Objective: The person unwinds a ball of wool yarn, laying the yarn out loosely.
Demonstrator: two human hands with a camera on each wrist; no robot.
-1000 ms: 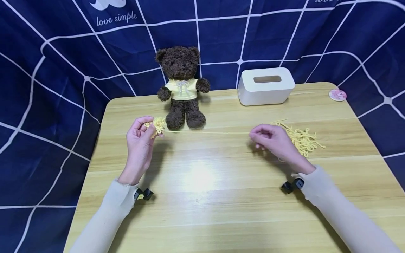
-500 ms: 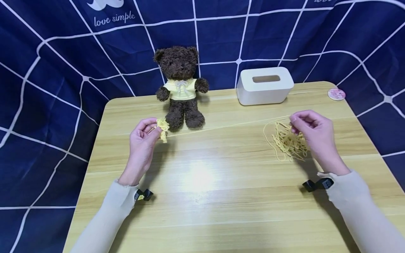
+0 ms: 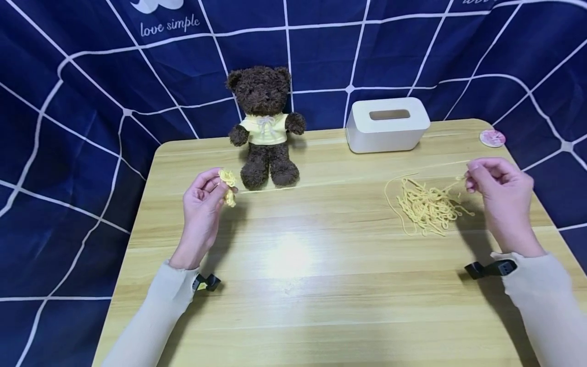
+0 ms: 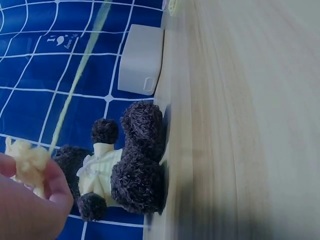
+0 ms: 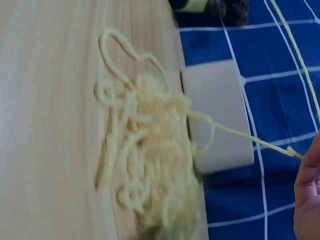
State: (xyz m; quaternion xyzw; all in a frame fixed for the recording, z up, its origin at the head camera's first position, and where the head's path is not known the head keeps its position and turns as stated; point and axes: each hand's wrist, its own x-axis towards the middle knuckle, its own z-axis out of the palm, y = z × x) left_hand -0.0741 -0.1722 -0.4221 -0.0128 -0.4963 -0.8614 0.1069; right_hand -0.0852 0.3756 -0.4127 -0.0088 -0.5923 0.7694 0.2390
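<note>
In the head view my left hand (image 3: 199, 214) pinches a small bunched piece of yellow yarn work (image 3: 227, 178) between thumb and fingers, left of the bear's feet. The left wrist view shows that piece (image 4: 31, 164) close up, with a yarn strand (image 4: 75, 82) running away from it. Over at the right, my right hand (image 3: 506, 201) pinches the yarn above the table. The strand stretches across between both hands. Beside the right hand lies a loose, tangled pile of yellow yarn (image 3: 428, 206). From that pile another length of yarn (image 5: 250, 137) rises to the right fingers.
A brown teddy bear (image 3: 263, 127) in a yellow top sits at the back of the wooden table (image 3: 293, 316). To its right is a white tissue box (image 3: 387, 127). A round pink item (image 3: 492, 138) lies near the back right corner. Blue gridded cloth (image 3: 321, 56) hangs behind.
My right hand has swept rightward past the yarn pile, and the strand between the hands has lengthened. The left hand has stayed nearly in place, still holding the yellow piece.
</note>
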